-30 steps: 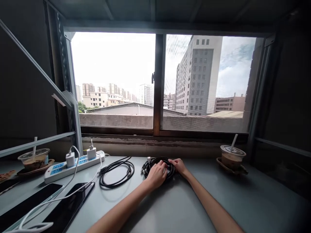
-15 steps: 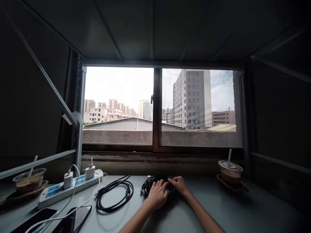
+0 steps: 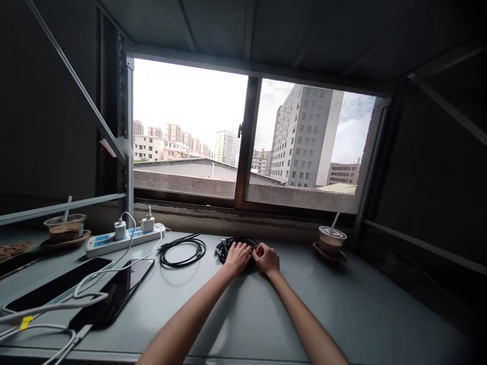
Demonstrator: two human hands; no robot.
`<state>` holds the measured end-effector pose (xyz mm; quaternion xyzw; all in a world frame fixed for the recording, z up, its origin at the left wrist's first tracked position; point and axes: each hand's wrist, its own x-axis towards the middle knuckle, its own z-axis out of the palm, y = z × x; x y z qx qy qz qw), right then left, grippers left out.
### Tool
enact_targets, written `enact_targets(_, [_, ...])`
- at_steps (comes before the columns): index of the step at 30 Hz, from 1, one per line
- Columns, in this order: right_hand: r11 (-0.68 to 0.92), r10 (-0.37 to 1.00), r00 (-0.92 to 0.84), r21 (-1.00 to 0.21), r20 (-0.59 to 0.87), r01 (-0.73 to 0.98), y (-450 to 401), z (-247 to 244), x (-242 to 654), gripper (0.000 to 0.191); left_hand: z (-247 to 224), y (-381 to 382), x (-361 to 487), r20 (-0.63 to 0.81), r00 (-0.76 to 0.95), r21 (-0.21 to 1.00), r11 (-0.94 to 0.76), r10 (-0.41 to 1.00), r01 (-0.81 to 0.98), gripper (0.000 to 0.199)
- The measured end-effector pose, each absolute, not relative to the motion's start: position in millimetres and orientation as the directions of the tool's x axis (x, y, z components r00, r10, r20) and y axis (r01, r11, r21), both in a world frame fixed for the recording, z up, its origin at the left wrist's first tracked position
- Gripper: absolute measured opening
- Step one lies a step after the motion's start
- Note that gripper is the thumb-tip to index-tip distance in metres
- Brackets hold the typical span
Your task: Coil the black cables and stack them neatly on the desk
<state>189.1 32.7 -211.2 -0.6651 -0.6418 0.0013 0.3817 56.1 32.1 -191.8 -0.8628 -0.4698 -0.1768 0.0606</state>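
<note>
A coiled bundle of black cable [image 3: 221, 249] lies on the grey tabletop, with a light-coloured plug end at its upper left. My left hand [image 3: 239, 257] rests on top of the coil, palm down, fingers stretched out and somewhat apart. Beside it, at the coil's right edge, my right hand [image 3: 267, 258] is closed, thumb and fingers pinched on the cable. Both hands cover much of the coil's middle and front. To the left a second, looser black cable loop [image 3: 182, 264] lies flat, untouched.
A white power strip [image 3: 125, 242] with two chargers stands at the left, its white cords running over two dark phones [image 3: 114, 299] [image 3: 61, 284]. Drink cups with straws stand at left [image 3: 64, 230] and right [image 3: 332, 241]. A window [image 3: 190, 142] is behind the table [image 3: 251, 314].
The view has tilted down and rolled slightly, showing more of the tabletop. My right hand has curled in closer to my left hand at the coil's edge.
</note>
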Motion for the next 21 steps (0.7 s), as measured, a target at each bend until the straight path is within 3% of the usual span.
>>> enact_targets(4, [0.139, 0.874, 0.166, -0.563, 0.456, 0.814, 31.5, -211.1, 191.8, 0.014, -198.4, 15.0, 62.1, 0.458, 0.440, 0.095, -0.535, 0.772, 0.839, 0.033])
enact_targets(10, [0.135, 0.876, 0.185, -0.593, 0.446, 0.794, 33.6, -211.0, 195.4, 0.015, -206.6, -0.3, 47.8, 0.487, 0.428, 0.159, -0.559, 0.762, 0.814, 0.042])
enact_targets(21, [0.142, 0.922, 0.048, -0.451, 0.384, 0.881, 22.8, -198.8, 190.5, 0.026, -210.2, 2.5, 46.2, 0.486, 0.424, 0.163, -0.557, 0.764, 0.814, 0.029])
